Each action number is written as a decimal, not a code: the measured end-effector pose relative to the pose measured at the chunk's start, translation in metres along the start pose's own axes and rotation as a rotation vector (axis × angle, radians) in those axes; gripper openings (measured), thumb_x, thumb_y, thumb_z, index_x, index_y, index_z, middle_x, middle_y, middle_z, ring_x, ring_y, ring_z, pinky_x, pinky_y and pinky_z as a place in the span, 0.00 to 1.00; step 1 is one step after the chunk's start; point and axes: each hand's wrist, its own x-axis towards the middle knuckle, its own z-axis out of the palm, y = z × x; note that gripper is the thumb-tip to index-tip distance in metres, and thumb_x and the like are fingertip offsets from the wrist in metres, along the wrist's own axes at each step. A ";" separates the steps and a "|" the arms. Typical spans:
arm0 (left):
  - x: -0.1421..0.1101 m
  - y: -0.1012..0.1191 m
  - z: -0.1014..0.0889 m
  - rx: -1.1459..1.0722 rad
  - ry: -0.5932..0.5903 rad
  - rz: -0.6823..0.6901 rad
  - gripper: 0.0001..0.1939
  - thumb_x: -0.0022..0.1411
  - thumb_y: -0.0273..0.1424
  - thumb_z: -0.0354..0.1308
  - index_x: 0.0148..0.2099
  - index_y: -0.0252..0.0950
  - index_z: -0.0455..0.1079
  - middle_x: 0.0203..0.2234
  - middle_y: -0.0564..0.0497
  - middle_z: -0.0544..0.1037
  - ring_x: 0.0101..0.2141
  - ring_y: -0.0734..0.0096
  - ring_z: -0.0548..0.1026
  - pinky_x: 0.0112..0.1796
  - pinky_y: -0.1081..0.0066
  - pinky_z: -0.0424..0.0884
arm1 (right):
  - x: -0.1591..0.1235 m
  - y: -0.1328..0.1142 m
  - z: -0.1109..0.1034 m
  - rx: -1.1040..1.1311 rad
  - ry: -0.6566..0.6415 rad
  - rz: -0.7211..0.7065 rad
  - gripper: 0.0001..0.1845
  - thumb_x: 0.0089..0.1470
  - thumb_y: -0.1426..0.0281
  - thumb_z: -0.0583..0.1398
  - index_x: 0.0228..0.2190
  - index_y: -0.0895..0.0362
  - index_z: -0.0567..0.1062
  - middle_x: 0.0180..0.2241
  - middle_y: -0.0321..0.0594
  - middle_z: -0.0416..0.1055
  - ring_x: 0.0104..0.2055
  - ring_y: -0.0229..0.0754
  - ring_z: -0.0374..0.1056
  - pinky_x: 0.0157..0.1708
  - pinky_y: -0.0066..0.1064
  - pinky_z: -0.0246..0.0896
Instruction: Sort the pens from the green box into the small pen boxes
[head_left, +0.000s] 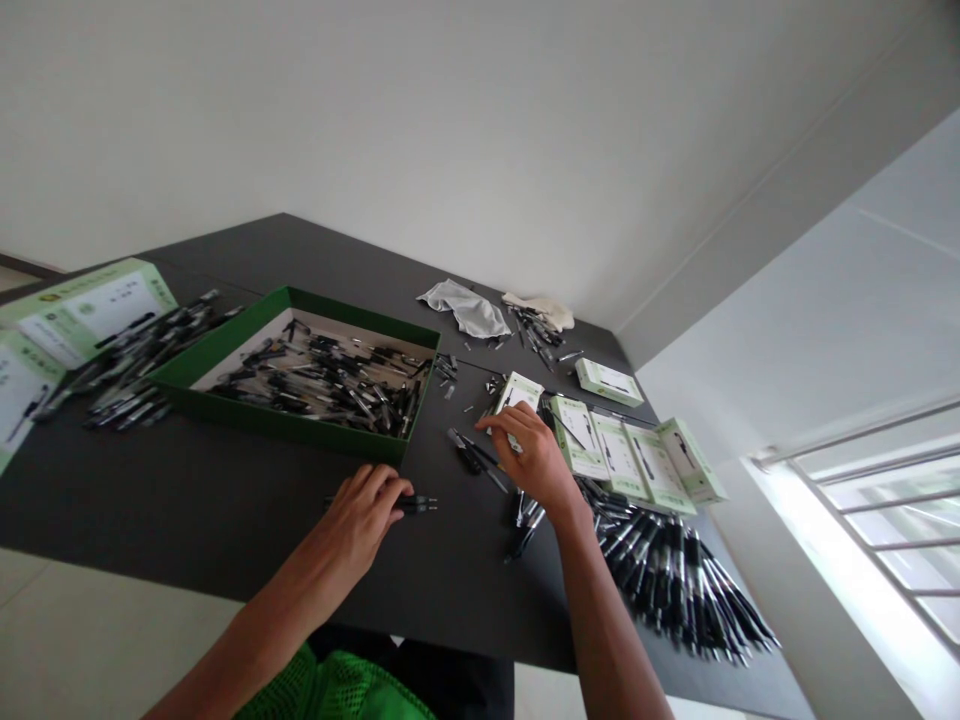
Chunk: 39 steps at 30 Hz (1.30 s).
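Note:
My left hand (369, 505) rests on the dark tabletop with its fingers curled over a few black pens (420, 503), whose tips stick out to the right. In front of it stands a green open box (300, 430) filled with loose pen parts. My right hand (529, 445) hovers above the table, its fingers bent and apart, with nothing visible in them. Just behind its fingers is a small white and green pen carton (520, 392). Several loose pens (476, 455) lie to the left of and below that hand.
Many black pens (675, 580) fan out at the right edge, beside opened cartons (637, 455). Another carton (609, 382) lies behind them. Cloths (469, 308) and small parts are at the back. More pens (142, 360) and cartons (97, 310) occupy the left.

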 end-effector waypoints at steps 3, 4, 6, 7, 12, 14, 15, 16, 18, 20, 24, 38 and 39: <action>-0.001 -0.001 0.005 -0.028 -0.019 -0.005 0.17 0.68 0.15 0.51 0.49 0.39 0.72 0.41 0.49 0.79 0.43 0.60 0.76 0.43 0.63 0.74 | -0.001 0.003 -0.005 -0.026 0.035 0.013 0.16 0.68 0.76 0.53 0.42 0.52 0.79 0.37 0.42 0.77 0.41 0.48 0.67 0.43 0.41 0.64; -0.001 -0.001 0.007 -0.038 -0.007 -0.003 0.18 0.68 0.14 0.50 0.50 0.39 0.72 0.41 0.49 0.78 0.43 0.60 0.76 0.43 0.63 0.74 | -0.001 0.004 -0.007 -0.041 0.058 0.021 0.16 0.68 0.76 0.53 0.42 0.52 0.80 0.36 0.42 0.77 0.40 0.48 0.66 0.43 0.41 0.64; 0.001 0.004 0.008 -0.081 0.021 0.021 0.22 0.67 0.12 0.48 0.52 0.40 0.72 0.42 0.49 0.77 0.44 0.62 0.76 0.45 0.65 0.76 | -0.001 0.007 -0.013 -0.065 0.116 0.037 0.16 0.69 0.75 0.53 0.41 0.52 0.80 0.34 0.42 0.76 0.39 0.48 0.66 0.42 0.41 0.63; 0.003 0.009 0.007 -0.115 0.030 0.037 0.23 0.67 0.12 0.47 0.53 0.41 0.72 0.43 0.49 0.76 0.45 0.63 0.76 0.45 0.66 0.76 | -0.001 0.009 -0.015 -0.072 0.150 0.046 0.16 0.69 0.75 0.53 0.40 0.52 0.80 0.33 0.42 0.75 0.38 0.48 0.66 0.42 0.40 0.63; 0.022 0.041 -0.017 -0.330 0.080 0.126 0.19 0.72 0.17 0.45 0.54 0.41 0.69 0.46 0.47 0.73 0.48 0.65 0.75 0.48 0.70 0.76 | -0.003 0.015 -0.019 -0.085 0.310 0.114 0.17 0.70 0.74 0.50 0.42 0.53 0.79 0.34 0.42 0.74 0.39 0.45 0.68 0.42 0.37 0.64; 0.029 0.050 -0.025 -0.453 0.084 0.116 0.15 0.75 0.21 0.44 0.53 0.40 0.68 0.46 0.46 0.74 0.48 0.65 0.75 0.49 0.70 0.75 | -0.005 0.017 -0.015 -0.072 0.321 0.135 0.18 0.71 0.73 0.49 0.44 0.54 0.79 0.34 0.42 0.74 0.38 0.43 0.70 0.41 0.34 0.64; 0.031 0.053 -0.027 -0.519 0.080 0.090 0.13 0.76 0.24 0.43 0.53 0.40 0.67 0.45 0.46 0.74 0.47 0.65 0.75 0.50 0.70 0.74 | -0.006 0.017 -0.013 -0.061 0.312 0.146 0.18 0.71 0.72 0.49 0.45 0.54 0.79 0.34 0.41 0.75 0.36 0.42 0.70 0.40 0.32 0.65; 0.032 0.054 -0.028 -0.582 0.067 0.055 0.12 0.77 0.26 0.42 0.52 0.40 0.67 0.44 0.46 0.74 0.45 0.65 0.75 0.50 0.70 0.73 | -0.006 0.017 -0.010 -0.051 0.300 0.158 0.17 0.72 0.70 0.49 0.46 0.55 0.78 0.34 0.40 0.76 0.35 0.40 0.71 0.39 0.30 0.65; 0.031 0.053 -0.027 -0.712 0.029 -0.032 0.12 0.79 0.31 0.42 0.51 0.39 0.66 0.42 0.47 0.74 0.45 0.65 0.74 0.50 0.69 0.71 | -0.007 0.017 -0.005 -0.032 0.289 0.183 0.16 0.72 0.67 0.51 0.47 0.55 0.79 0.34 0.39 0.77 0.30 0.37 0.70 0.36 0.27 0.65; 0.028 0.050 -0.023 -0.881 0.025 -0.129 0.12 0.79 0.37 0.43 0.53 0.39 0.66 0.42 0.47 0.72 0.46 0.63 0.72 0.51 0.68 0.69 | -0.008 0.016 0.000 -0.018 0.302 0.195 0.16 0.71 0.64 0.53 0.47 0.54 0.80 0.34 0.38 0.79 0.28 0.35 0.70 0.34 0.25 0.64; 0.025 0.040 -0.019 -1.252 0.118 -0.205 0.13 0.78 0.41 0.47 0.46 0.38 0.67 0.37 0.50 0.67 0.40 0.65 0.66 0.44 0.69 0.65 | -0.009 0.016 0.002 -0.015 0.332 0.198 0.20 0.69 0.59 0.58 0.34 0.55 0.84 0.23 0.35 0.75 0.22 0.35 0.68 0.26 0.25 0.61; 0.028 0.031 -0.014 -1.176 0.193 -0.152 0.17 0.80 0.40 0.39 0.39 0.39 0.60 0.31 0.55 0.58 0.33 0.67 0.57 0.38 0.67 0.57 | -0.010 0.015 0.002 -0.045 0.402 0.191 0.32 0.73 0.61 0.49 0.23 0.57 0.81 0.18 0.37 0.67 0.19 0.35 0.61 0.26 0.30 0.54; 0.028 0.032 -0.014 -1.150 0.181 -0.145 0.18 0.80 0.42 0.39 0.40 0.39 0.60 0.32 0.55 0.59 0.33 0.67 0.57 0.38 0.67 0.57 | -0.011 0.015 0.002 -0.044 0.402 0.185 0.32 0.73 0.61 0.50 0.23 0.57 0.81 0.19 0.37 0.68 0.20 0.35 0.61 0.26 0.31 0.54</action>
